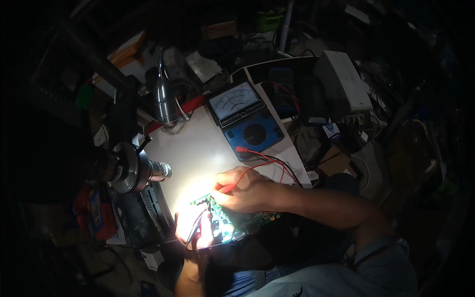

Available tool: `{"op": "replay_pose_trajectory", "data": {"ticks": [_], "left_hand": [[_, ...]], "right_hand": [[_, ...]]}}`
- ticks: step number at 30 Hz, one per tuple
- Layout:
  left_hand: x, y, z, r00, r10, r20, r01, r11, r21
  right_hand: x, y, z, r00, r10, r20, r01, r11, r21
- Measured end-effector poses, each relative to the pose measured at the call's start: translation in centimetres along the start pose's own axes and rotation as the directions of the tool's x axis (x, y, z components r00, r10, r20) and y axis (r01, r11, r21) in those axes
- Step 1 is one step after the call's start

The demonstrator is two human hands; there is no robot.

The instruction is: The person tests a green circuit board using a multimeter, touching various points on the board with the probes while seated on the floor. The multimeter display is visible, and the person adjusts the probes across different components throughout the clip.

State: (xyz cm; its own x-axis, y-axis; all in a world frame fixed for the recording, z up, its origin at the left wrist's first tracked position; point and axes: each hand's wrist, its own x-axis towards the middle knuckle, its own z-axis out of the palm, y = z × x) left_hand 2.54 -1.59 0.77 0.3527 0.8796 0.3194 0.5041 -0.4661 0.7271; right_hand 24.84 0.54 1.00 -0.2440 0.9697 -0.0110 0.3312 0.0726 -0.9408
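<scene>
Short-sleeved shirt, light blue-grey, sleeve ends above the right elbow, with a collar or placket edge visible low in frame. Both forearms bare, no gloves, no watch or rings visible on the right hand (245, 190). Left hand (195, 232) washed out by lamp glare, so detail there can't be read. Dark blue trousers, likely denim, at the lap.

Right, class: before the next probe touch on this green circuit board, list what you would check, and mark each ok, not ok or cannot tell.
1. Red probe held in right hand: ok.
2. Black probe held in left hand: ok.
3. Board lit by torch: ok.
4. Red lead plugged into meter: ok.
5. Meter dial setting: cannot tell.
6. Probe tips on the right pads: cannot tell.
</scene>
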Motion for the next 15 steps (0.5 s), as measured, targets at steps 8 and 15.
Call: {"op": "replay_pose_trajectory", "data": {"ticks": [8, 15], "left_hand": [[0.02, -1.04, 0.72, 0.992, 0.078, -0.101, -0.078, 0.997, -0.001], [-0.13, -0.80, 0.36, 0.999, 0.044, -0.017, -0.044, 0.999, 0.000]], "right_hand": [[0.04, -0.54, -0.13, 1.000, 0.026, 0.014, -0.026, 0.999, 0.031], [0.08, -0.04, 0.11, 1.000, 0.010, 0.000, -0.010, 1.000, -0.020]]}}
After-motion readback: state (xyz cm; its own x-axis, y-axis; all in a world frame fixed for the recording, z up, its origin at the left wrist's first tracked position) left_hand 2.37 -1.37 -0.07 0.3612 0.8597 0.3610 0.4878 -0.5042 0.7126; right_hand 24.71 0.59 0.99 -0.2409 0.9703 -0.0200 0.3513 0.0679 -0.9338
